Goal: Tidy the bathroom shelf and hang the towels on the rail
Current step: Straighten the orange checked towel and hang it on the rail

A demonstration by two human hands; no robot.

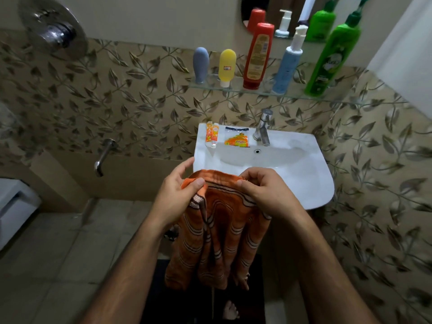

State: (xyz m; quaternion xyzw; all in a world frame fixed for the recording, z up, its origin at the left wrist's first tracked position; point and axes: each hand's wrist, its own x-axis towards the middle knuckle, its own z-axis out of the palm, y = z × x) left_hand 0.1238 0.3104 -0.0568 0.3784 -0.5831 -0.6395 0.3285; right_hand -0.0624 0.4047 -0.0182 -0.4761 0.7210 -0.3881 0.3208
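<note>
Dim, warm indoor light with wide-angle bending at the edges.
Glare glints on the chrome shower dial [55,31]; the floor below lies in deep shadow.

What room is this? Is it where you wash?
Yes, it looks like a bathroom. There is a white sink with a tap, a glass shelf of bottles above it, and both hands hold an orange towel.
</note>
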